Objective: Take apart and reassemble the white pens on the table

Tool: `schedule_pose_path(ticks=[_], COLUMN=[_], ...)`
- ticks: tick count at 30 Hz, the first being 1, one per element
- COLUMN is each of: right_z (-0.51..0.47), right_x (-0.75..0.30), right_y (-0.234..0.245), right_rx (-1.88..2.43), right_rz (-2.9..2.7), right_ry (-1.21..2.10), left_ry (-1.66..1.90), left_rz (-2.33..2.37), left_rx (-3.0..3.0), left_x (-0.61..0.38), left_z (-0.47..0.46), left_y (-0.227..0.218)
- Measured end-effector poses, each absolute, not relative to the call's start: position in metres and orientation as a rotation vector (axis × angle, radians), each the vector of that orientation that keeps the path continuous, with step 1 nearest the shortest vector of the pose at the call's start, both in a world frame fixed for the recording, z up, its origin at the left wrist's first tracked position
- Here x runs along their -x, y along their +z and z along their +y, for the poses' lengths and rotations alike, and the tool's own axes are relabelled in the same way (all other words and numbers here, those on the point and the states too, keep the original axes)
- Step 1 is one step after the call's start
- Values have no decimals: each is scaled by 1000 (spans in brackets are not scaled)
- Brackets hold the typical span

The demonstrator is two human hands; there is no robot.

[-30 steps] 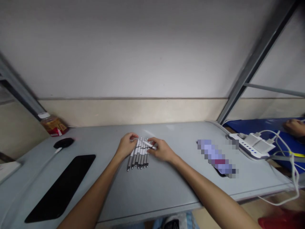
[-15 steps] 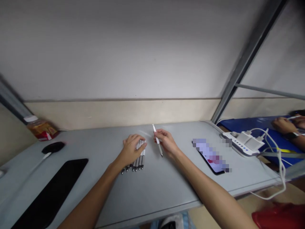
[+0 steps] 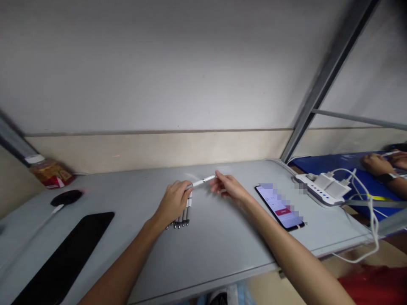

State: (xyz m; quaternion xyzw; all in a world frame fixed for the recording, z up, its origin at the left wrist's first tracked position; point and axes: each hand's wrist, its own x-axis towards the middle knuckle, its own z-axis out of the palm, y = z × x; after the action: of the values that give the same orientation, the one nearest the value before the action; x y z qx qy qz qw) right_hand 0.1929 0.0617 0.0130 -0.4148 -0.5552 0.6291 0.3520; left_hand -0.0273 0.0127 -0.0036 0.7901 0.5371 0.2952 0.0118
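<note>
A white and grey pen [image 3: 203, 181] is held nearly level above the desk, its right end slightly higher. My left hand [image 3: 174, 198] is closed on the pen's left end between thumb and fingers. At the other end, a fingertip of my right hand [image 3: 229, 187] touches the pen's tip; the remaining fingers are apart and a little blurred. Under my left hand several like pens [image 3: 182, 218] lie side by side on the desk, metal tips toward me. Their upper parts are partly hidden by that hand.
On the grey desk [image 3: 203, 245], a phone [image 3: 281, 207] and a white power strip [image 3: 321, 190] with cables lie right. A black tablet-like slab [image 3: 66, 254], a black disc [image 3: 66, 198] and a bottle [image 3: 51, 171] are left. Another person's hands [image 3: 378, 164] are far right.
The pen has turned from steep to nearly level, and my left hand now grips one end. My right hand has loosened from its middle to touch the other end.
</note>
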Motion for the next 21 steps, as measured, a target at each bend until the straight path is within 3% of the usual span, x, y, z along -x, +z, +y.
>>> schedule_pose_path(ticks=[8,15,18,21], right_z=[61,59,56,52], right_x=[-211,-210,-209,-209], right_y=[-1,-2,-1,2], right_rx=[987,994,926,842], right_rz=[-1463,-1479,-1618,-1886], right_ry=[1906,1949,1834,1404], left_ry=[691,642,702,786], left_rz=[1694,1678,1653,1656], left_rx=[-2754,-2886,-2825,-2693], left_x=[21,17,17,19], left_z=[7,7,8,10], left_y=[-1,0,-1,-5])
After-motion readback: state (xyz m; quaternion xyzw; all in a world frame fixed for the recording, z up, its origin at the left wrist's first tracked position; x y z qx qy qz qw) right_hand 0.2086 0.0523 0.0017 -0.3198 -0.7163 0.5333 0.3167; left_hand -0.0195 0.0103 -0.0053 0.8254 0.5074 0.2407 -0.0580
